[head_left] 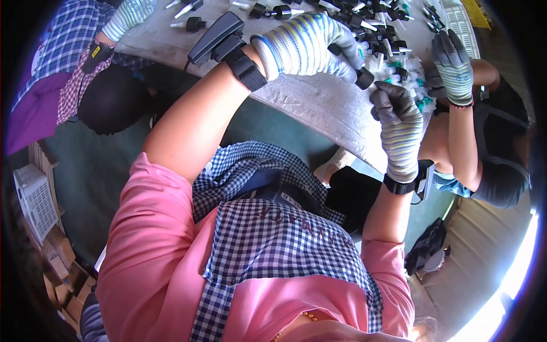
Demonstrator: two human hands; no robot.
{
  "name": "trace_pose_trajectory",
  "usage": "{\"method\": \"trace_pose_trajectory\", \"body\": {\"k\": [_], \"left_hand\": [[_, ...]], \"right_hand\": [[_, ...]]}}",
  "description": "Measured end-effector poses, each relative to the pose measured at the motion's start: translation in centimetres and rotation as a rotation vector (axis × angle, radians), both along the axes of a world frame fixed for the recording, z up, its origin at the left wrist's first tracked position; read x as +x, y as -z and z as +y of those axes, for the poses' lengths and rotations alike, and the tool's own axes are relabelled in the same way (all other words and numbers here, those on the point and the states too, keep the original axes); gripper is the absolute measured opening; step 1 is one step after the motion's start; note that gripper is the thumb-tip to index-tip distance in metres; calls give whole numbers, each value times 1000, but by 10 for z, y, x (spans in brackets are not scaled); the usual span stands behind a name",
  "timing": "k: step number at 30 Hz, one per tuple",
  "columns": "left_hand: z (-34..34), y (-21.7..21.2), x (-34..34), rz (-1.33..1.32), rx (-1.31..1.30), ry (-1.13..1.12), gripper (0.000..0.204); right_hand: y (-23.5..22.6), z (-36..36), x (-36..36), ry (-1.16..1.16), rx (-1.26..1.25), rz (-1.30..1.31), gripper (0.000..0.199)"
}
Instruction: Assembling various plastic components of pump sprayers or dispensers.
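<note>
My left hand [313, 48], in a striped knit glove with grey fingertips, is closed round a black cap [364, 78] over the table. The cap's wide end sticks out past the fingers toward my right hand; the rest is partly hidden. My right hand [397, 125], gloved alike, is raised just right of the cap, thumb and fingers pinched together. What it holds, if anything, cannot be made out. Beyond both hands lies a heap of black caps with white tips [370, 25]. Clear and green small parts [423, 104] lie behind my right hand.
Pale covering spreads over the table [296, 102]. Several loose caps [194, 24] lie near its far left. A co-worker's gloved hand [454, 68] is raised close on the right; another's glove [130, 18] is at upper left. A white basket [35, 199] stands at far left.
</note>
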State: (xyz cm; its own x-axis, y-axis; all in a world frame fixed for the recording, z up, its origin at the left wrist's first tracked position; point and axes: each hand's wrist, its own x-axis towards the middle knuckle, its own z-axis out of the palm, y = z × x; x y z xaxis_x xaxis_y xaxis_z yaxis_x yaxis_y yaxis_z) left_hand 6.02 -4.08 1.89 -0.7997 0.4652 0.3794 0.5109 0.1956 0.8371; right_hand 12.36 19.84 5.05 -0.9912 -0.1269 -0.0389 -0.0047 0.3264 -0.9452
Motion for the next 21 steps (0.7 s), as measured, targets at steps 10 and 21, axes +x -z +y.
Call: {"method": "trace_pose_trajectory", "body": {"k": [10,21], "left_hand": [[1,-2,5,-2,-122,-55,36],[10,0,-4,314,-69,-307,28]], "right_hand": [[5,-3,-3,-10,-46,-47,16],[5,-14,0,-13,-157,-88,16]]}}
